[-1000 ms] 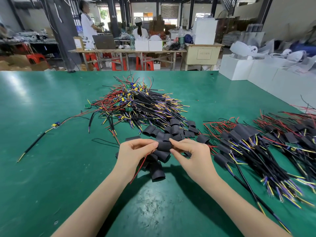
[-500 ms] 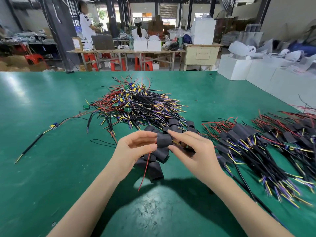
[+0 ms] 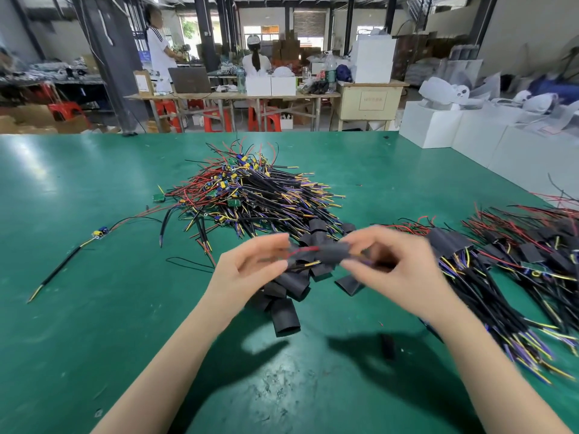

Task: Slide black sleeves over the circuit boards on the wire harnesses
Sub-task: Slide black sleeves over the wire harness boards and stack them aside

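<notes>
Two hands [image 3: 316, 270], three harness piles [image 3: 250, 195] (wires uncountable), one stray harness [image 3: 75, 250], two background people [image 3: 159, 48].

Two bare forearms reach in from the near edge of the table, hands raised close together above it. The left hand [image 3: 247, 270] and right hand [image 3: 391, 264], both blurred, pinch with curled fingers, thumbs facing.

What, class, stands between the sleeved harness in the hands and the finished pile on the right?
Nothing visible does. The right hand and left hand hold the sleeved harness above the loose sleeves, and the finished pile lies just beyond the right hand.
</notes>
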